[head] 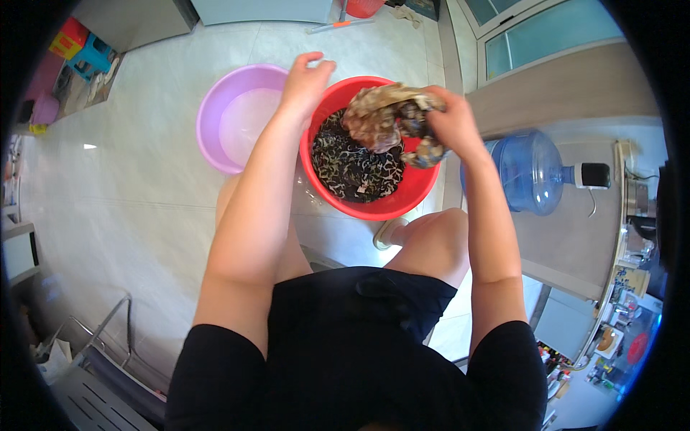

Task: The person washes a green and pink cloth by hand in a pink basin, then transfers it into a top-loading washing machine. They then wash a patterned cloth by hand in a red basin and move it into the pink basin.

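A red plastic basin (372, 211) stands on the floor between my legs. In it lies a dark cloth (356, 167) with a pale squiggly pattern. My right hand (455, 124) grips a bunched brown patterned cloth (377, 113) over the basin's right side, and the cloth is slightly blurred. My left hand (308, 81) is raised over the gap between the red basin and a purple plastic basin (210, 126), its fingers curved and apart, with nothing in them. What looks like shallow liquid covers the purple basin's bottom.
A large blue water bottle (531, 172) with a pump on top (593, 175) stands to the right, beside a cabinet. A floor squeegee (339, 26) lies ahead. At the lower left is a metal-framed chair (108, 372). Blue and red plastic stools (89, 56) are at the upper left.
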A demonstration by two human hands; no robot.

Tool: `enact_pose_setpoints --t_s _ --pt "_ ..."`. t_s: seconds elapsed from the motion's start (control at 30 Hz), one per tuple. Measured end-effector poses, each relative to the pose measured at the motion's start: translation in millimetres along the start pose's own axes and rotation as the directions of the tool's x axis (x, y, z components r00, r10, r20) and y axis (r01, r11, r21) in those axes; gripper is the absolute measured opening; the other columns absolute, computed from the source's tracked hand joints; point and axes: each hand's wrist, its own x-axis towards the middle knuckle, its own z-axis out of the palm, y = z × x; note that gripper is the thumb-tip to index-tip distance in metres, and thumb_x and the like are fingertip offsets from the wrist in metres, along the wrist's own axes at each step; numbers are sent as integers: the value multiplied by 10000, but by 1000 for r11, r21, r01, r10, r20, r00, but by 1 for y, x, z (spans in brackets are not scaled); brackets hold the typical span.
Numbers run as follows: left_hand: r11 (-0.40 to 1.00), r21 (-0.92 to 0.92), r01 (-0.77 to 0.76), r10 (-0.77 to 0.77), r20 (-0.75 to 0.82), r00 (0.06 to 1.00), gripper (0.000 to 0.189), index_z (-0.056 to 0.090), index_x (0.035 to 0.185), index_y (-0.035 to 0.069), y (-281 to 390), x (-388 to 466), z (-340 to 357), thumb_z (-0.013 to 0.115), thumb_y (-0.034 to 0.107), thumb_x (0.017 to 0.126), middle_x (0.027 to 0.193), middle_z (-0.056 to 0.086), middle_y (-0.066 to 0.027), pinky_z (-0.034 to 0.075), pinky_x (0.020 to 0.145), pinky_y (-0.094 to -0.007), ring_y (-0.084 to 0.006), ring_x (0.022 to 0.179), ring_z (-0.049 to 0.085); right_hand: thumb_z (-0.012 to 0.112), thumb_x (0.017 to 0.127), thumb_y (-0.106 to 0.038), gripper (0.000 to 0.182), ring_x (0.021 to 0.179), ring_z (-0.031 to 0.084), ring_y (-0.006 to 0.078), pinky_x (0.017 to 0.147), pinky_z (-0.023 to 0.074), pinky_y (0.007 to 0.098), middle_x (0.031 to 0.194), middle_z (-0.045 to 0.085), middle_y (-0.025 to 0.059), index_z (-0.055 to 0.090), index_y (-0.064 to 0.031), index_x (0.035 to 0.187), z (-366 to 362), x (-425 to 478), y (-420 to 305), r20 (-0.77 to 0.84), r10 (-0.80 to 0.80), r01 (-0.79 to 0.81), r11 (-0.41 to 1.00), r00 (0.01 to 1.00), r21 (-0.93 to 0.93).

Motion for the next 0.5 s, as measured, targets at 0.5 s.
enact_pose_setpoints --t_s 0.5 --pt "872 -186 453 -321 481 816 483 509 1217 46 -47 3 68 427 439 950 1126 600 -140 478 848 -427 -239 1006 590 464 726 39 450 1000 574 177 890 447 301 1068 610 82 528 16 1171 7 -14 25 -198 117 59 707 973 705"
